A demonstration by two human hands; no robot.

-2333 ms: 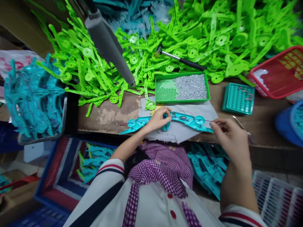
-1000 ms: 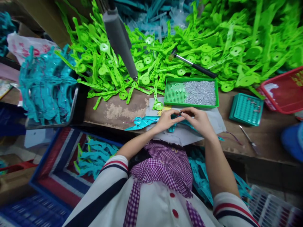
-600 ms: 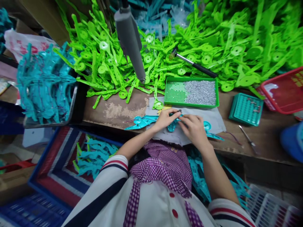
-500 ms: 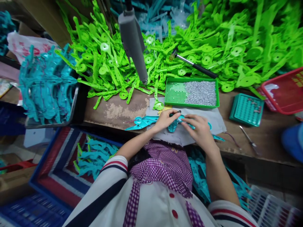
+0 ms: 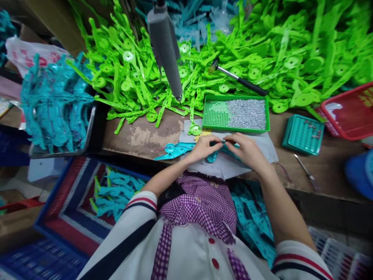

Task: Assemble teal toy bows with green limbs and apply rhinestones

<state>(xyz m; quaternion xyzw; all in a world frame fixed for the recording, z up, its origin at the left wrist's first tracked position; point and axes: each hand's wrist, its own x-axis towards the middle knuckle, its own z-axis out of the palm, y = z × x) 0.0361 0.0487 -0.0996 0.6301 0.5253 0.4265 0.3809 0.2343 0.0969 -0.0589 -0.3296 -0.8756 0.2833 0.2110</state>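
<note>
A long teal plastic part lies across a grey cloth at the bench's front edge, its pointed left end sticking out past the cloth. My left hand rests over the middle of this part, thumb and forefinger closed on it near its upper edge. From the other side, my right hand meets it with fingers pinched together, the tips almost touching those of the left. Something small and dark shows between the fingertips, too small to name. My hands cover much of the part's middle and right side.
Behind the cloth stands a green tray of small metal pieces. An electric screwdriver hangs above. A hammer lies on heaped green parts. To the right are a teal box, a tweezer-like tool and a red basket.
My right hand has moved up and inward, its spread fingers now closed into a pinch beside my left fingertips. The right forearm has swung outward. The left hand has barely moved.
</note>
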